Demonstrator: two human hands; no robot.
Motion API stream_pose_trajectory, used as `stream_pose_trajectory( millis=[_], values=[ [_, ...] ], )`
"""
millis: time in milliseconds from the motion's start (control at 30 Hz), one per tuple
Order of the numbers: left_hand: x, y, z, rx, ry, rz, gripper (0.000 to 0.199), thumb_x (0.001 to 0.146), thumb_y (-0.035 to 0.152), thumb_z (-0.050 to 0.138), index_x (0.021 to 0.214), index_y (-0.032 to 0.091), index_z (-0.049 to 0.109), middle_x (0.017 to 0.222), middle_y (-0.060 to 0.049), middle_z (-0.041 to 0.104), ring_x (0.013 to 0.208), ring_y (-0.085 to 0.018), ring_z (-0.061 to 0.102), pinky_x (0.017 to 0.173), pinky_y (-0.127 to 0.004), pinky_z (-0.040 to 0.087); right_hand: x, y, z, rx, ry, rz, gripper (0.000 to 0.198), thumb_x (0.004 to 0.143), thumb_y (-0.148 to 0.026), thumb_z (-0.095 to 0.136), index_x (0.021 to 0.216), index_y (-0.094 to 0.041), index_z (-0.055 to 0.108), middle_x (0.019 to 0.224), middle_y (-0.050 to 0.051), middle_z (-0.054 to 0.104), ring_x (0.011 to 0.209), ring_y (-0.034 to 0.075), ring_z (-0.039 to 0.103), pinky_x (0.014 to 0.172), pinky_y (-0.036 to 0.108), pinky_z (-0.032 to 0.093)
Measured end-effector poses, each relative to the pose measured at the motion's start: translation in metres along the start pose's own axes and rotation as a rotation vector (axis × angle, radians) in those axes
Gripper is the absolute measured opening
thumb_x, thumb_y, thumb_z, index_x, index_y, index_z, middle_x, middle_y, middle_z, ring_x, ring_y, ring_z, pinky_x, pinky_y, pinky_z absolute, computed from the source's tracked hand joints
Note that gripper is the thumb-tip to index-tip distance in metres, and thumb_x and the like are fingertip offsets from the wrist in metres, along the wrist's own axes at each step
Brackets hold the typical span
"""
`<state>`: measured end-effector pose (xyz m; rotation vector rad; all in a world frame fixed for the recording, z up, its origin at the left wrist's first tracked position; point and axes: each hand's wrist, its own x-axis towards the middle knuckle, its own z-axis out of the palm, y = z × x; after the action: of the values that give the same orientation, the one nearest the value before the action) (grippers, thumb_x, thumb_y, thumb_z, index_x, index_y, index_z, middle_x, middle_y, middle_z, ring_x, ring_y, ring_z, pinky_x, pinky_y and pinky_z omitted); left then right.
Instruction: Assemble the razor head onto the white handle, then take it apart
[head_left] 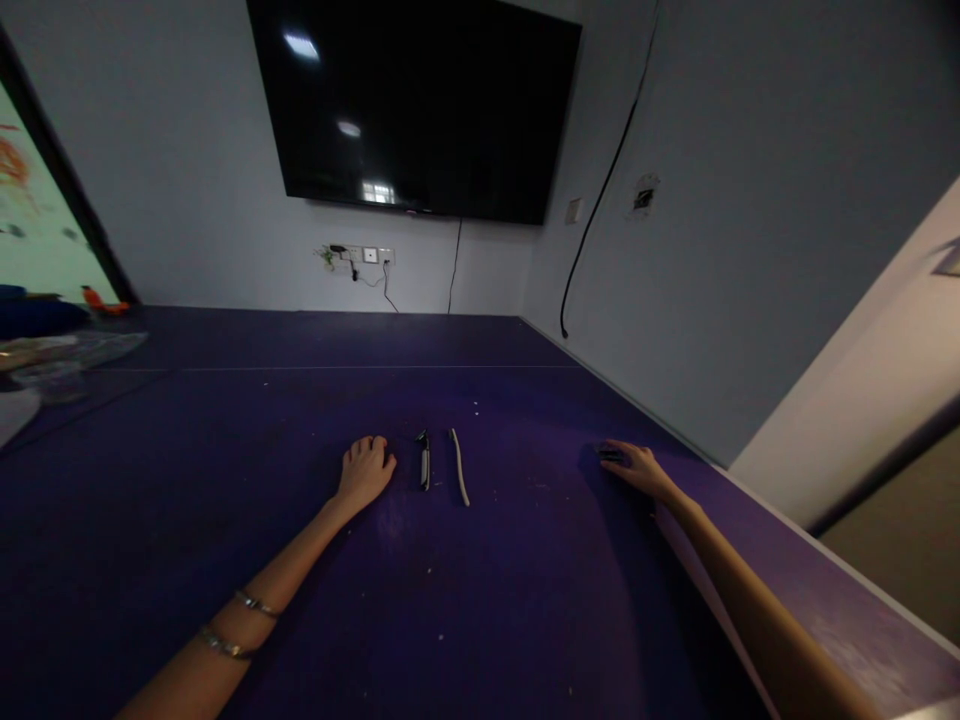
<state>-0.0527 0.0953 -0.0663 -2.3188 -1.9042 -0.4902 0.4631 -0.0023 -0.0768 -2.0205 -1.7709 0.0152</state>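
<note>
My left hand (365, 472) rests palm down on the purple tabletop (510, 590), its fingers a little apart and holding nothing. Just right of it lies a razor (425, 465) with a black and light grey handle, its head at the far end. A white toothbrush (460, 468) lies beside the razor, roughly parallel and apart from it. Far to the right, my right hand (637, 470) has its fingers around a small dark object (610, 454) at the table surface. The fingers partly cover this object, and its kind cannot be made out.
Clear plastic wrapping (82, 352) and a dark blue item (37, 316) lie at the far left, near an orange object (103, 302). A black cable (600, 195) hangs down the right wall. A large screen (420, 110) is mounted above the table's far side.
</note>
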Motion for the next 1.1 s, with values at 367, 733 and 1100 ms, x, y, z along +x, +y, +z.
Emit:
stream_pose_trajectory(
  millis=[367, 733, 1100],
  values=[
    [-0.003, 0.002, 0.000, -0.003, 0.016, 0.009, 0.029, 0.086, 0.030, 0.039, 0.105, 0.013, 0.052, 0.111, -0.014, 0.053, 0.105, -0.026, 0.047, 0.088, -0.038, 0.035, 0.015, -0.039, 0.030, 0.023, 0.148, -0.143, 0.052, 0.073, -0.055, 0.055, 0.107, -0.015, 0.059, 0.106, 0.013, 0.064, 0.103, 0.028, 0.055, 0.091, 0.042, 0.036],
    [-0.005, 0.001, 0.005, -0.008, 0.060, 0.030, 0.026, 0.086, 0.028, 0.040, 0.103, 0.013, 0.052, 0.109, -0.014, 0.054, 0.104, -0.025, 0.047, 0.089, -0.038, 0.035, 0.022, -0.200, 0.079, 0.244, 0.075, -0.418, 0.046, 0.072, -0.050, 0.062, 0.108, -0.021, 0.058, 0.102, 0.009, 0.061, 0.095, 0.025, 0.053, 0.084, 0.039, 0.042],
    [-0.007, 0.003, 0.005, -0.007, 0.071, 0.034, 0.024, 0.086, 0.027, 0.040, 0.102, 0.014, 0.052, 0.111, -0.014, 0.053, 0.105, -0.026, 0.047, 0.090, -0.039, 0.034, 0.033, -0.222, 0.097, 0.199, 0.034, -0.412, 0.051, 0.071, -0.051, 0.063, 0.110, -0.020, 0.058, 0.100, 0.011, 0.061, 0.094, 0.026, 0.054, 0.078, 0.039, 0.044]
  ],
)
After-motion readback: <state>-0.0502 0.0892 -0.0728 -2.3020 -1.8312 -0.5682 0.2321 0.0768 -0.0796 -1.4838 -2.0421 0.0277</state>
